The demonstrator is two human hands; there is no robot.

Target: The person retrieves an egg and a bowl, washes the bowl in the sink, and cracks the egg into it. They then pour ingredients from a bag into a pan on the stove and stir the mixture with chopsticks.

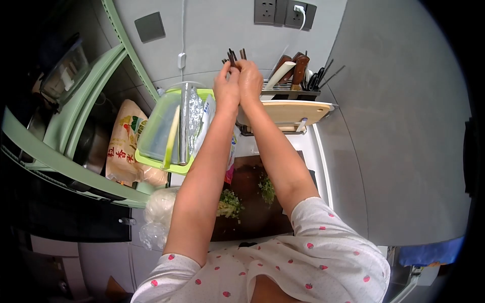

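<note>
Both arms reach forward to the wall, where the dark tips of several chopsticks point(232, 56) stick up beyond my fingers. My left hand point(227, 90) is closed at the chopsticks, its thumb and fingers bent around them. Pressed up against it, my right hand point(250, 81) is also closed, with more chopstick ends showing above its knuckles. The hands hide the lower part of the chopsticks and whatever may stand below them. Chopped green herbs point(229, 206) and a second small green pile point(267, 189) lie on a dark cutting board point(252, 222) under my forearms.
Right of my hands stands a knife rack point(290, 94) with brown-handled knives, a light wooden board point(298, 111) below it. A green-rimmed bin point(156, 129) holding a foil roll is on the left, beside a rice bag point(124, 141) and green shelving point(86, 101).
</note>
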